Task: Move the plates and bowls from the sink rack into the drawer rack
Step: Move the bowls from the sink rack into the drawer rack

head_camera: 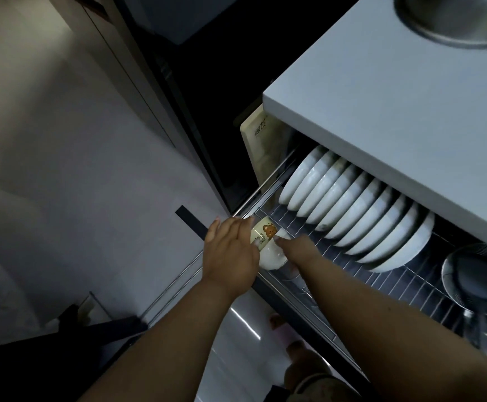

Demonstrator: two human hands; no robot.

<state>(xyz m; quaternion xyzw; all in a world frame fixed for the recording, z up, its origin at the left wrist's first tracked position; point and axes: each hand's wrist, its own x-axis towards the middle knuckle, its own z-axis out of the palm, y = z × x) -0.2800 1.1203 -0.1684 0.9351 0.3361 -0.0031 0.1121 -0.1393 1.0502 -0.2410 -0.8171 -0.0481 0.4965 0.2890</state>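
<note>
While both hands, left hand (230,253) and right hand (296,250), curled fingers around a bear-printed bowl (268,245) (steadying it), they set it into the drawer rack (352,268).

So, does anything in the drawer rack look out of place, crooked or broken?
Nothing looks broken or spilled. The white plates stand on edge in an even row in the drawer rack. The only item not seated is the bear-print bowl, held tilted at the rack's front corner between the left hand and right hand.

Wire drawer rack (381,288): white plates (361,216) upright, metal bowl (474,274).
</note>
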